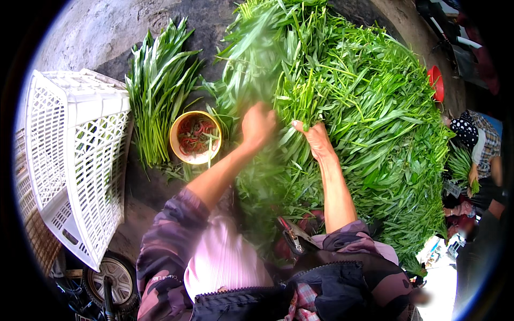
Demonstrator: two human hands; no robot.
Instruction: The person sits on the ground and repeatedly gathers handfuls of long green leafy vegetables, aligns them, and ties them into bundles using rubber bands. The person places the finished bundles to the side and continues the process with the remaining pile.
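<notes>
A large heap of long-leaved greens, which look like water spinach (385, 132), spreads before me. My left hand (259, 125) is closed in a fist and blurred by motion. Blurred leafy stalks (257, 66) extend above it, and more blurred green shows below; the fist appears closed around them. To its right, my right hand (317, 138) grips a small bunch of stems (306, 98), thumb across them, over the heap. Left of my left hand stands a yellow-rimmed tub (195, 137) containing red rubber bands and leaf scraps. Behind the tub lies a neat bundle of stalks (158, 96).
A white perforated plastic crate (98, 160) lies at the left, greens visible through its lattice. Below it is a spoked vehicle wheel (110, 281). A red basin (435, 84) sits beyond the heap's right edge. Further right, a person (478, 140) in a dotted head covering holds greens.
</notes>
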